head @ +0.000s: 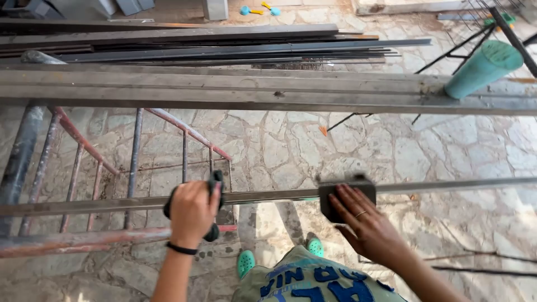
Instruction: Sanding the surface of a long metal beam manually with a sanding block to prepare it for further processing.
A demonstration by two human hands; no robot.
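I'm gripping a dark cloth (pixel 215 187) in my closed left hand (pixel 193 211) to steady the bar (pixel 447 184); my flat, open right hand (pixel 363 223) is pressing a pad (pixel 327 196) against it.

Single head view, looking steeply down, close, seemingly standing height

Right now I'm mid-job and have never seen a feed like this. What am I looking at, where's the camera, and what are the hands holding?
This is one view from a camera worn on the person's head, looking down. No machine: two bare hands. The left hand closes its grip on a dark tool against a long thin metal bar. The right hand presses a dark pad flat on that bar. Farther off lie wider steel beams with a teal cylinder resting on them. Below are a stone floor and a reddish metal frame.
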